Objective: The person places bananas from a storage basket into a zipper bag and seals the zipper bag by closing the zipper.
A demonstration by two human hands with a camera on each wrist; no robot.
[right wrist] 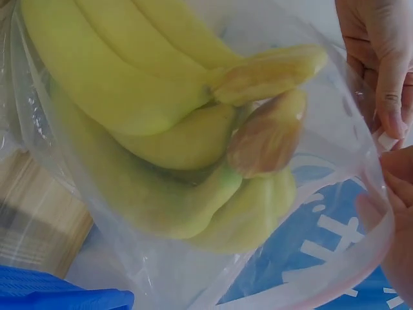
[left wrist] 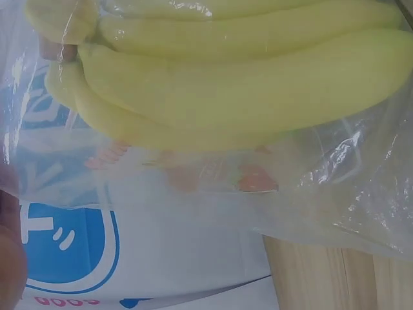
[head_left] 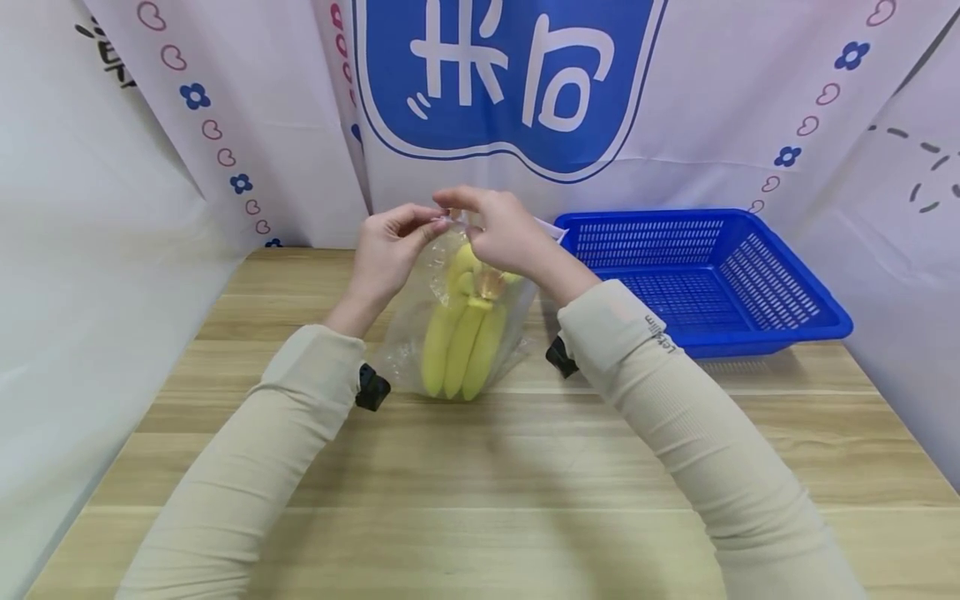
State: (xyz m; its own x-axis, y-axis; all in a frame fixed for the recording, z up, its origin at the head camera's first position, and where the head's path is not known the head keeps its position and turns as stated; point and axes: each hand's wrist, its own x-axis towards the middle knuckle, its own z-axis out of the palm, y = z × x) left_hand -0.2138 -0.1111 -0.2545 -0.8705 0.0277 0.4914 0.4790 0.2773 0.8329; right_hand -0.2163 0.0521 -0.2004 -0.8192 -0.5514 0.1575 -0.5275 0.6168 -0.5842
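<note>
Bunches of yellow bananas (head_left: 463,342) stand inside a clear plastic zip bag (head_left: 405,350) on the table, stems upward. With thumb and fingertips my left hand (head_left: 386,250) pinches the bag's top edge at its left corner. A small white slider (right wrist: 387,141) shows at those fingertips in the right wrist view. Close beside it, my right hand (head_left: 506,233) holds the same top edge, its index finger reaching toward the left hand. To the right of my right hand the bag's mouth looks parted. In the left wrist view, the bananas (left wrist: 245,84) lie behind the film, which bears a faint red print.
A blue plastic basket (head_left: 750,337) with slotted sides sits at the back right of the wooden table (head_left: 480,492). Behind the table hangs a white cloth (head_left: 285,100) with a blue emblem.
</note>
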